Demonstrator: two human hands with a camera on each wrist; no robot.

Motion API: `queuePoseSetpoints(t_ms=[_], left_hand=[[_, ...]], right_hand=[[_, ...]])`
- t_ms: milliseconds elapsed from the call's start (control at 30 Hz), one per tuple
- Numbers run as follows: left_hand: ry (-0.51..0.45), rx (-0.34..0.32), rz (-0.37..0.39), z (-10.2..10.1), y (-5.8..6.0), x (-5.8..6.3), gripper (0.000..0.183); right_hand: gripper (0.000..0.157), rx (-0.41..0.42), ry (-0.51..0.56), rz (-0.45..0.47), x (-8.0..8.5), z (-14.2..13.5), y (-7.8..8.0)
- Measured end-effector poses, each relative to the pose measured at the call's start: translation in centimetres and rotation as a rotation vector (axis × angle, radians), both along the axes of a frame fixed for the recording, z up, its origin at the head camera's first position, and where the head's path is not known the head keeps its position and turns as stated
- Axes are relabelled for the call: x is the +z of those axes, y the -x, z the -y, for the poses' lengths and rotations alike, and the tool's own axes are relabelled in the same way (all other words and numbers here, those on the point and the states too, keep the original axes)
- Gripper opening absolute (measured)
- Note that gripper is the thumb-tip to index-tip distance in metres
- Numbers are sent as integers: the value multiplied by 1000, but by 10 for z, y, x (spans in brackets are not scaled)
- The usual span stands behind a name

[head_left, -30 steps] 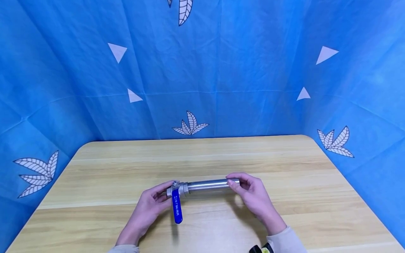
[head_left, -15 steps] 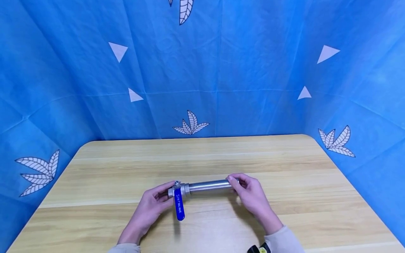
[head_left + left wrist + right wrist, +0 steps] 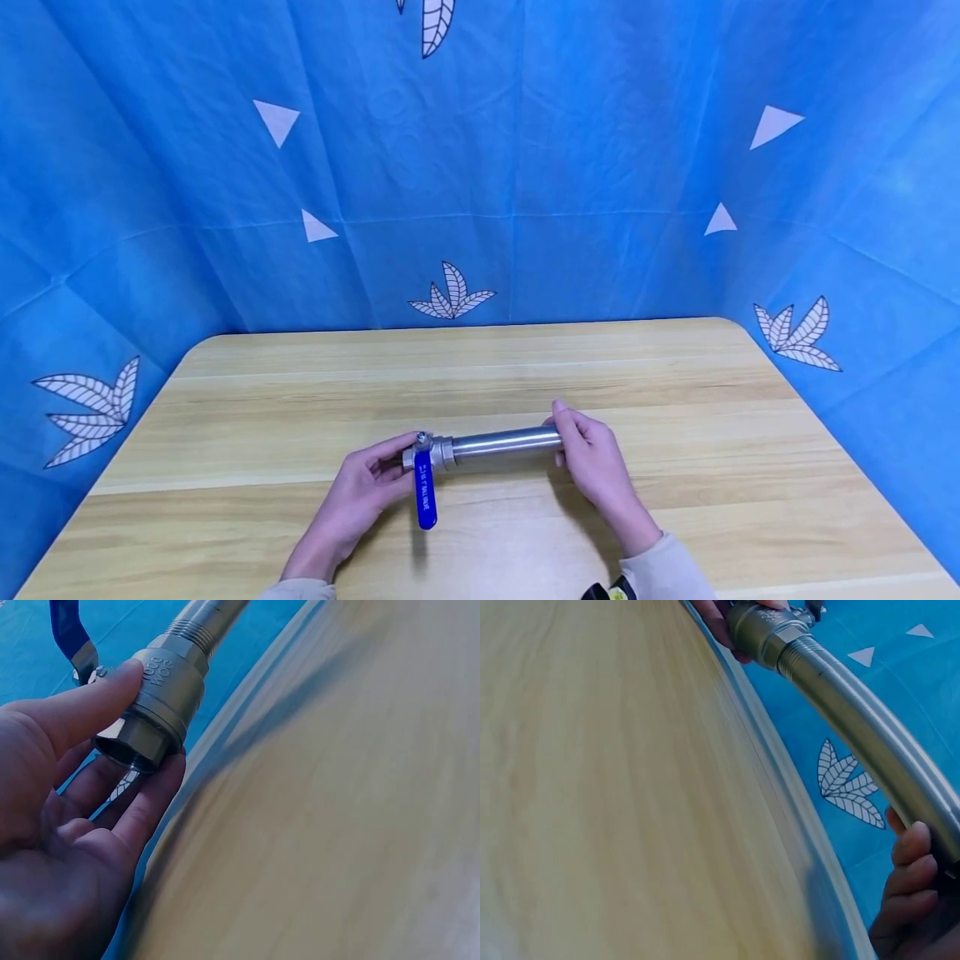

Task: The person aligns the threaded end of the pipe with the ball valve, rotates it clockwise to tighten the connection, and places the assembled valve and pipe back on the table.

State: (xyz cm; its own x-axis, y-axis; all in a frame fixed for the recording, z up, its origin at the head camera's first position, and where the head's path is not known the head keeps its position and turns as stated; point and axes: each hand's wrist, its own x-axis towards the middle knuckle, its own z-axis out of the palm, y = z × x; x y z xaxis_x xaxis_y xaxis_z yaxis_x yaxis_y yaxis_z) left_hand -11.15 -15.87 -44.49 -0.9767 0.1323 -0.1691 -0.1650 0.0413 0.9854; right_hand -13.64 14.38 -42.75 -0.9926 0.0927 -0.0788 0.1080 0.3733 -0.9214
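A steel ball valve [image 3: 437, 452] with a long blue lever [image 3: 425, 492] is held a little above the table. Out of its right side runs a straight steel pipe [image 3: 507, 441], whose threaded end sits in the valve, with some threads showing in both wrist views. My left hand [image 3: 362, 487] grips the valve's left end between thumb and fingers. In the left wrist view that hexagonal end [image 3: 140, 742] has an open mouth. My right hand [image 3: 595, 467] holds the pipe's far end, its thumb pointing away from me across the pipe; fingers [image 3: 911, 877] curl under it. The lever points toward me.
The light wood-grain table [image 3: 300, 392] lies under both hands, which cast shadows on it. A blue curtain [image 3: 480, 167] with white leaf and triangle prints stands along the back and both sides. A black wrist device [image 3: 611, 591] shows by the right sleeve.
My right hand's thumb has rolled over the pipe, from the near side to pointing away. The valve and pipe have shifted slightly right in view. The left hand keeps its grip.
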Motion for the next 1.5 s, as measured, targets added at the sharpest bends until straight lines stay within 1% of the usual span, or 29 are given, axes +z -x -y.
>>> queuePoseSetpoints(t_ms=[67, 100, 167, 233, 267, 300, 400, 500, 633, 800, 900, 1067, 1200, 1400, 1500], left_hand=[[-2, 4, 1, 0, -1, 0, 60], [-6, 11, 1, 0, -1, 0, 60], [-7, 26, 0, 1, -1, 0, 59], [-11, 39, 0, 2, -1, -1, 59], [-13, 43, 4, 2, -1, -1, 59], [-16, 44, 5, 2, -1, -1, 58], [-14, 36, 8, 2, -1, -2, 59], [-14, 30, 2, 2, -1, -2, 59], [-10, 38, -18, 3, 0, -3, 59], [-8, 60, -26, 5, 1, -4, 59], [-10, 60, -18, 5, 1, -4, 59], [12, 55, -24, 3, 0, -3, 58], [25, 54, -31, 1, 1, -4, 56], [91, 41, -37, -2, 0, -3, 49], [101, 43, -39, -3, 0, -2, 49]], right_hand=[[59, 41, -10, 4, 2, 0, -1], [56, 74, -9, 5, 3, 0, -1], [43, 154, 8, 24, 6, -1, -2], [28, 242, 59, 39, 7, -2, -3], [22, 277, 98, 49, 7, -3, -3], [21, 304, 139, 60, 7, -4, -3], [28, 347, 253, 70, 4, -8, -2], [39, 358, 308, 72, 0, -13, -1], [47, 347, 310, 95, -4, -16, 1], [45, 238, 244, 113, -5, -13, 2], [43, 185, 216, 112, -5, -10, 3], [47, 149, 200, 85, -7, -5, 3], [51, 122, 166, 68, -7, -4, 3], [52, 90, 171, 73, -9, -4, 3], [54, 84, 158, 79, -9, -4, 3]])
